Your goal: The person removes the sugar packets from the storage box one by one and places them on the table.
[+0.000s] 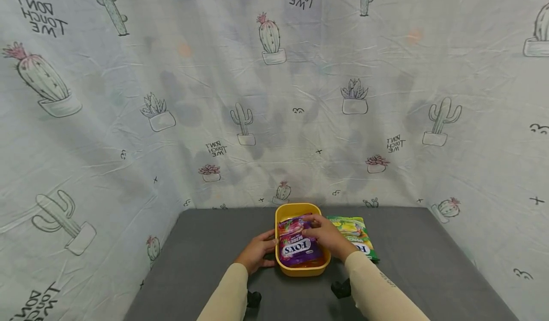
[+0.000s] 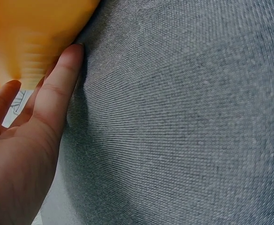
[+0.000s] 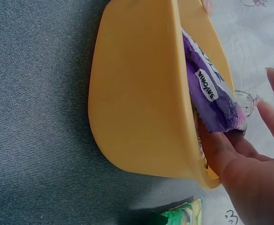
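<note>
A yellow tub (image 1: 299, 272) stands on the dark table, holding a purple packet of Fox's berries sweets (image 1: 293, 254). Beneath that packet, something orange-red (image 1: 315, 263) shows at the tub's front end. My left hand (image 1: 258, 250) touches the tub's left side with extended fingers, seen against its outer wall in the left wrist view. Over the tub's right rim reaches my right hand (image 1: 327, 235). In the right wrist view its lower fingers (image 3: 216, 147) go under the purple packet's edge, their tips hidden, while two other fingers stand spread apart from it.
A green and yellow Fox's packet (image 1: 356, 230) lies on the table (image 1: 206, 244), just right of the tub. White cloth with cactus prints (image 1: 300, 168) hangs behind the table and along both sides. Black wrist-worn pieces (image 1: 340, 289) show below the forearms.
</note>
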Tool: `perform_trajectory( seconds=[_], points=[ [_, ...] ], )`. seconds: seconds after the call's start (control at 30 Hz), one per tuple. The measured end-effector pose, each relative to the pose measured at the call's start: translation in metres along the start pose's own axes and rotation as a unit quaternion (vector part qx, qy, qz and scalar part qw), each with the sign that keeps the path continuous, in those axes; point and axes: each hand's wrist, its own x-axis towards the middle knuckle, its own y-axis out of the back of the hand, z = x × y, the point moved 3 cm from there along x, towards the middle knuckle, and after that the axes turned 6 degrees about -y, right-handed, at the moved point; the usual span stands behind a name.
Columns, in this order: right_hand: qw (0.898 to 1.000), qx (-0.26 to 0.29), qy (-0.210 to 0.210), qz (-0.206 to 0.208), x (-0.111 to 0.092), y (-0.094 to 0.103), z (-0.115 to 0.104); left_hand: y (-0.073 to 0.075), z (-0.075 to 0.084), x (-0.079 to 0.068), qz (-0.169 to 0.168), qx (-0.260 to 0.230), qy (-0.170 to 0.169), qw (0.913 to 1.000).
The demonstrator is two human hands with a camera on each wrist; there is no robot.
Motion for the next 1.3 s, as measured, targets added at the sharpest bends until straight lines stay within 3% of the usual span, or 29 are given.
perform_trajectory(
  seconds=[0.47, 1.3],
  points=[
    [1.0, -0.001, 0.008, -0.013, 0.0054, 0.0044, 0.0081, 0.0019, 0.0008, 0.0029, -0.006, -0.01, 0.003, 0.9999],
    [0.998, -0.054, 0.004, 0.024, 0.0042, 0.0005, 0.0094, 0.0, -0.0004, 0.0026, -0.006, -0.015, -0.002, 0.9999]
  ],
)
